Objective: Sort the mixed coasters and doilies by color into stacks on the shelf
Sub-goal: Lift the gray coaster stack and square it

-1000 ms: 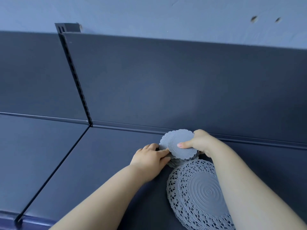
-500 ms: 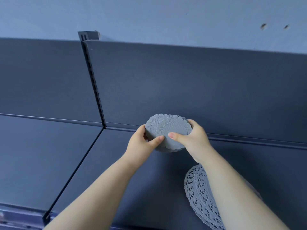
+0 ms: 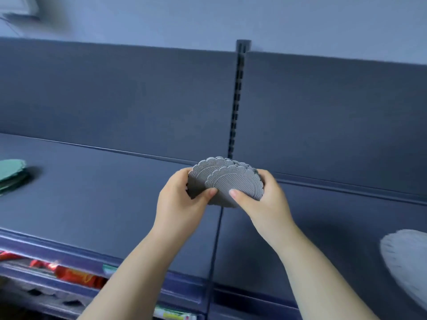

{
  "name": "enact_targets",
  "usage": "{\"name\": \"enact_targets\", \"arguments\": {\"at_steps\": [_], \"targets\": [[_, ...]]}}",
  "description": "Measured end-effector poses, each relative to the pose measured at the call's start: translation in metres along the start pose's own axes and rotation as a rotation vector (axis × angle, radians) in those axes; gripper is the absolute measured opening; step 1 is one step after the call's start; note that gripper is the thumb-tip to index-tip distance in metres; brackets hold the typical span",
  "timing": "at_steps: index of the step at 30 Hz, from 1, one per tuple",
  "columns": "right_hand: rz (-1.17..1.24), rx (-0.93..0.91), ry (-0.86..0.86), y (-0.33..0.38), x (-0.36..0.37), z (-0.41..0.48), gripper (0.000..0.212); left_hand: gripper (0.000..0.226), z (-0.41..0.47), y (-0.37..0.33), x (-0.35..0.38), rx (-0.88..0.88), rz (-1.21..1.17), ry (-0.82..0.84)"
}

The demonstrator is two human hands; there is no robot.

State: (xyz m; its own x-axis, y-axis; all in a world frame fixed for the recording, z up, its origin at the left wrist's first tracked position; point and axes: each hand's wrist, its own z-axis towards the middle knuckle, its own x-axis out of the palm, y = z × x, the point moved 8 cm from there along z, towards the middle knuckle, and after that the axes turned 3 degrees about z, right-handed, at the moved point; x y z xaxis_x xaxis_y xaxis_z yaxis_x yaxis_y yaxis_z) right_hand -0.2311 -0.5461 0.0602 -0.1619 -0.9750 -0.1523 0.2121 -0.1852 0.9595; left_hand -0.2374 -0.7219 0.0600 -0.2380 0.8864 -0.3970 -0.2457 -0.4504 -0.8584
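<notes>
Well, the shelf [image 3: 92, 192] runs wide under my arms, and its 2 decks meet at a seam [image 3: 217, 239] directly below what I hold. Off to the right, low and near the front edge, lies the big pale grey doily [image 3: 406, 262], cut off by the edge of view. Far to the left, well apart, sits a green stack [image 3: 11, 174]. Between them, held up over the seam, is the stack of grey coasters [image 3: 228, 183], tilted with its faces toward me and slightly fanned, so 2 scalloped rims show. My left hand [image 3: 182, 204] grips its left edge with the thumb across the front. My right hand [image 3: 265, 204] grips the right edge the same way, fingers curled behind. I judge grey belongs with grey. The doily lies on my right hand's side, nearer than the green, so the set-down should swing rightward and down. The fan could slip unless I square it first.
</notes>
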Motion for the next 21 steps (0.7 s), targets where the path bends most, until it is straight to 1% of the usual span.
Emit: {"name": "enact_targets", "arguments": {"at_steps": [5, 9, 11, 13, 17, 21], "targets": [[-0.056, 0.001, 0.032, 0.007, 0.109, -0.019, 0.031, 0.034, 0.005, 0.063, -0.095, -0.024, 0.037, 0.012], [-0.071, 0.047, 0.036, 0.005, 0.164, -0.027, 0.030, 0.042, 0.006, 0.101, -0.141, -0.076, 0.004, -0.009], [-0.074, 0.083, 0.011, 0.002, 0.176, -0.029, 0.029, 0.050, 0.008, 0.109, -0.150, -0.094, -0.036, 0.006], [-0.072, 0.121, -0.023, -0.005, 0.181, -0.029, 0.026, 0.053, 0.012, 0.116, -0.151, -0.106, -0.050, 0.030], [-0.086, 0.166, -0.072, -0.014, 0.181, -0.018, 0.025, 0.053, 0.026, 0.122, -0.144, -0.126, -0.012, 0.061], [-0.093, 0.181, -0.054, -0.019, 0.184, 0.002, 0.023, 0.052, 0.041, 0.122, -0.142, -0.150, 0.059, 0.054]]}}
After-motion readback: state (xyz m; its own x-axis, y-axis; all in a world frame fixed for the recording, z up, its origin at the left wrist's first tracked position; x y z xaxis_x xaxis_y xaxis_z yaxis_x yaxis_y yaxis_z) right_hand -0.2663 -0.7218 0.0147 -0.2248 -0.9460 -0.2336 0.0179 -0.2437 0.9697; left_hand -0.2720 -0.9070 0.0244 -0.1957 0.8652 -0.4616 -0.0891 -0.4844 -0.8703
